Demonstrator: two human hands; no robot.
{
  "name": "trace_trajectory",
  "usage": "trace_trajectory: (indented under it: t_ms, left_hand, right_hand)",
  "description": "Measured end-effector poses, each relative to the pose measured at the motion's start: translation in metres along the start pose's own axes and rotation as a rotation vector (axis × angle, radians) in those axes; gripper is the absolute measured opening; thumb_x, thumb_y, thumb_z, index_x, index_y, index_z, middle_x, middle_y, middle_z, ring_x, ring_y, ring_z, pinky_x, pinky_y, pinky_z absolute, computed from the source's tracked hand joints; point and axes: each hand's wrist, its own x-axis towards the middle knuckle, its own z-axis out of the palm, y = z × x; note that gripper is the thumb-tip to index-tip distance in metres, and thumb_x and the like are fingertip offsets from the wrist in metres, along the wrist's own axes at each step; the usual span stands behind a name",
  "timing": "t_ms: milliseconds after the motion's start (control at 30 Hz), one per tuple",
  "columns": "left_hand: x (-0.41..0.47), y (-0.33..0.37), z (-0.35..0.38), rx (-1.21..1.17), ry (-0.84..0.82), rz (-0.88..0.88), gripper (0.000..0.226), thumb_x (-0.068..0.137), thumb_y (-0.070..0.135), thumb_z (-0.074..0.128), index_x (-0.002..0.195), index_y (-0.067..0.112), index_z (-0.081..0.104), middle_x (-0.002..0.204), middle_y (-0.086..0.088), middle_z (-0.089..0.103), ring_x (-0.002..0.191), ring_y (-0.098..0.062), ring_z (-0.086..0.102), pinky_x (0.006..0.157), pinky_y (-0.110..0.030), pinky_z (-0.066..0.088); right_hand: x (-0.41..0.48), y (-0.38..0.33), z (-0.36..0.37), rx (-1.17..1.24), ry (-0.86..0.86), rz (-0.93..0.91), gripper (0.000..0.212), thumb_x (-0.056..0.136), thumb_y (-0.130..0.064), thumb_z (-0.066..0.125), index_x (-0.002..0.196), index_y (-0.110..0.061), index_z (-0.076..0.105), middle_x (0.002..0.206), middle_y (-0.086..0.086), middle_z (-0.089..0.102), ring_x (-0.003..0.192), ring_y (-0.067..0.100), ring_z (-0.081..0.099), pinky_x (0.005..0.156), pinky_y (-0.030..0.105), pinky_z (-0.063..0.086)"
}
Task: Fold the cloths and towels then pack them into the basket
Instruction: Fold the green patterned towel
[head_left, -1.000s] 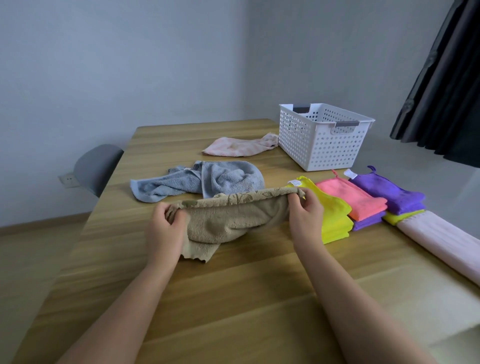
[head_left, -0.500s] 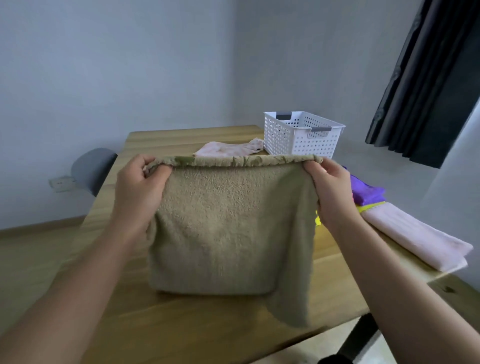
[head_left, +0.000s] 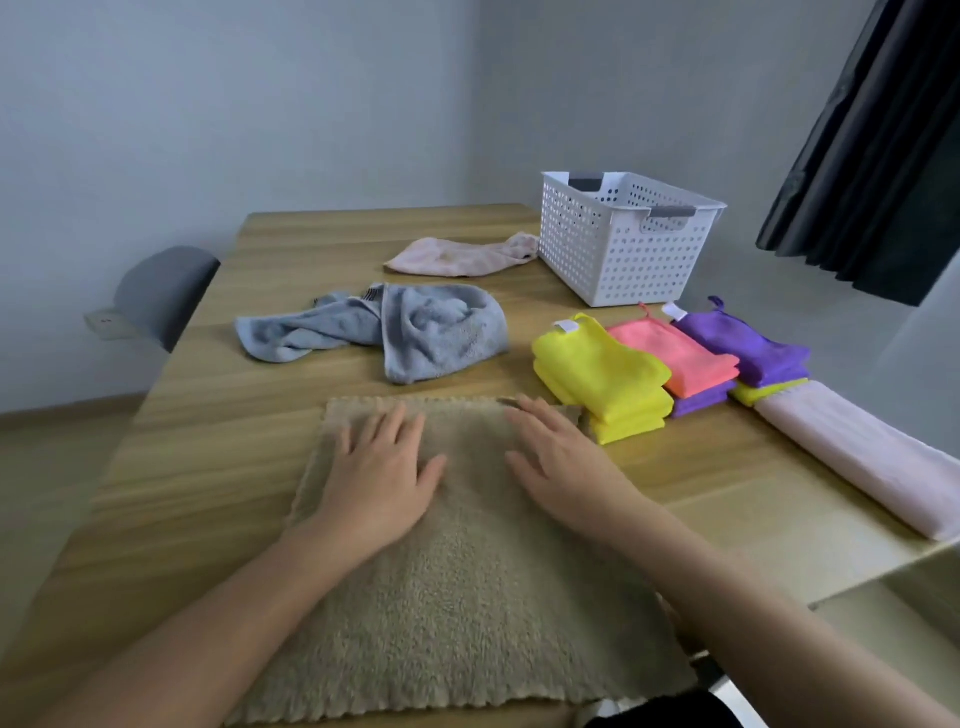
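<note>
Beige towel (head_left: 467, 597) spread at the near edge of the table (head_left: 208, 441), left hand (head_left: 382, 467) and right hand (head_left: 558, 462) pressing it open-palmed; cloths (head_left: 608, 374) folded, blue towel (head_left: 415, 332) and pink towel (head_left: 457, 257) crumpled, basket (head_left: 618, 249) seemingly unpacked.

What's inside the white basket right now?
In the basket only inner walls and a grey handle show; nothing rises above the rim. Its floor is hidden by the near walls.

Soft, even light on counter (head_left: 171, 467), brightest at its rt edge.
No glare; shadows faint. Wide-angle bend at frame edges, slight blur on tan towel (head_left: 467, 623) in foregrnd.
</note>
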Motion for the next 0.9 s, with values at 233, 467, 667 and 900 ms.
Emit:
trace_trajectory:
  t_ms: [233,467,667,900]
  left_hand:
    - [0.006,-0.010,0.000,0.040,-0.186,0.003,0.065,0.090,0.067,0.009,0.148,0.041,-0.007,0.157,0.003,-0.017,0.145,-0.019,-0.015,0.114,-0.053,-0.007]
    - [-0.014,-0.023,-0.002,0.072,-0.174,-0.056,0.065,0.090,0.066,0.008,0.148,0.040,-0.009,0.157,0.002,-0.018,0.145,-0.021,-0.015,0.114,-0.055,-0.005]
    - [-0.018,-0.018,-0.009,0.038,-0.180,-0.079,0.066,0.092,0.064,0.013,0.150,0.035,-0.002,0.158,0.000,-0.012,0.146,-0.021,-0.010,0.115,-0.056,-0.002]
    - [-0.076,-0.020,-0.025,-0.059,-0.008,0.080,0.081,0.078,0.068,0.004,0.147,0.031,0.023,0.158,0.008,0.009,0.145,-0.008,0.002,0.118,-0.037,0.001]
  right_hand:
    - [0.010,0.009,0.004,-0.169,-0.237,0.119,0.073,0.086,-0.071,0.017,0.150,-0.037,0.012,0.160,0.004,-0.001,0.146,0.027,-0.007,0.117,0.038,-0.002]
    - [-0.003,-0.002,0.008,-0.141,-0.032,0.079,0.056,0.097,-0.049,0.034,0.144,-0.019,0.035,0.156,0.002,0.022,0.145,0.018,0.014,0.117,0.034,0.014]
    - [0.038,0.000,0.004,-0.124,-0.301,0.218,0.066,0.096,-0.059,0.024,0.152,-0.027,0.010,0.160,0.005,-0.004,0.147,0.027,-0.006,0.117,0.044,0.002]
    - [-0.018,-0.014,-0.004,-0.115,-0.142,-0.080,0.067,0.098,-0.049,0.026,0.152,-0.013,0.009,0.160,0.005,-0.001,0.146,0.021,-0.006,0.119,0.036,-0.002]
